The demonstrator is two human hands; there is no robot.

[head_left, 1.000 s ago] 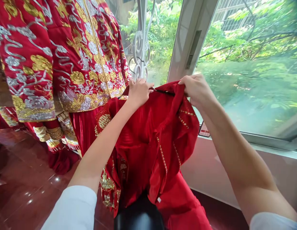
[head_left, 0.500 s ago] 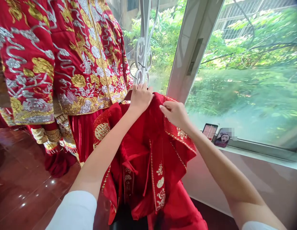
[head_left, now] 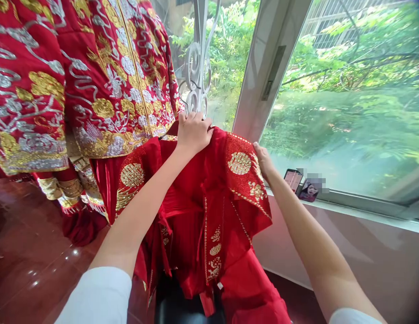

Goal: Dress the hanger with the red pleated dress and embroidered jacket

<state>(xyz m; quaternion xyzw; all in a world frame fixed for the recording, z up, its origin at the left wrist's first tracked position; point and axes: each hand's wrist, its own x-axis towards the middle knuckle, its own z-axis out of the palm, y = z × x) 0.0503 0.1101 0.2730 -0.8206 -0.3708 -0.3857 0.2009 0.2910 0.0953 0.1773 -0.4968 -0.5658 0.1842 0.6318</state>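
A red jacket [head_left: 185, 193] with gold embroidery hangs open-fronted before me on a clothes hanger [head_left: 165, 134], most of which is covered by cloth and fingers. My left hand [head_left: 193, 132] is closed around the hanger at the collar, and a thin metal hook stands up above my knuckles. At the jacket's right sleeve [head_left: 241, 163], my right hand [head_left: 263, 161] pinches the outer edge; the fingertips are partly behind the cloth. The sleeve's round gold emblem faces me. Ribbon-like ties dangle inside the open front.
A larger red outfit [head_left: 111, 103] with heavy gold and silver embroidery hangs at the left. Two phones [head_left: 292, 180] lean on the window sill [head_left: 348, 209] at the right. Below the jacket are red fabric [head_left: 253, 288] and a black seat [head_left: 175, 306]. A window frame [head_left: 263, 81] rises behind.
My right hand has moved outward from near the collar to the sleeve's edge, and the sleeve is spread flatter with its emblem showing. My left hand keeps its hold, slightly further left.
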